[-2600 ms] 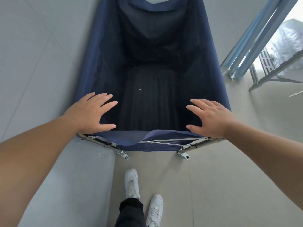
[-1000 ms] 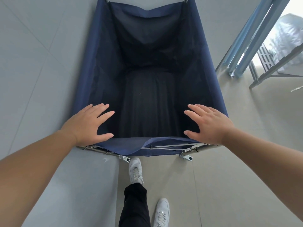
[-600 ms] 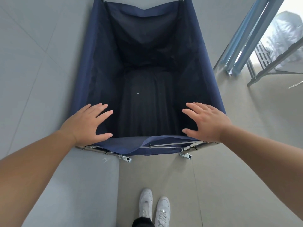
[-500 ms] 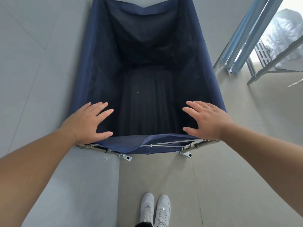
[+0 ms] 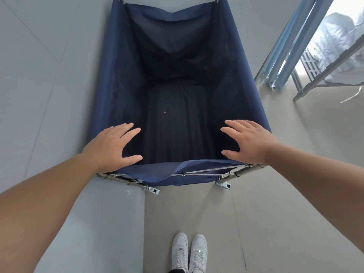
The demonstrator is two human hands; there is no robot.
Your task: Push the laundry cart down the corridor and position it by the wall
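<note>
My left hand point(image 5: 111, 146) and right hand point(image 5: 249, 141) rest spread flat on the laundry cart point(image 5: 177, 75) rim, palms probably hiding the frame. Wall point(image 5: 49, 75) touches it at 9 o'clock; metal poles point(image 5: 289, 46) at 2; shoes point(image 5: 189, 253) cut off at 6.

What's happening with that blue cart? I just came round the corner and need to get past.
A person stands behind a navy fabric laundry cart, the left hand and right hand laid flat, fingers straight, at the near corners of its rim. The cart's left side runs close along the grey wall. The bag looks empty. Both white shoes are side by side on the floor, so the person appears to be standing still. A metal rack stands ahead on the right.
</note>
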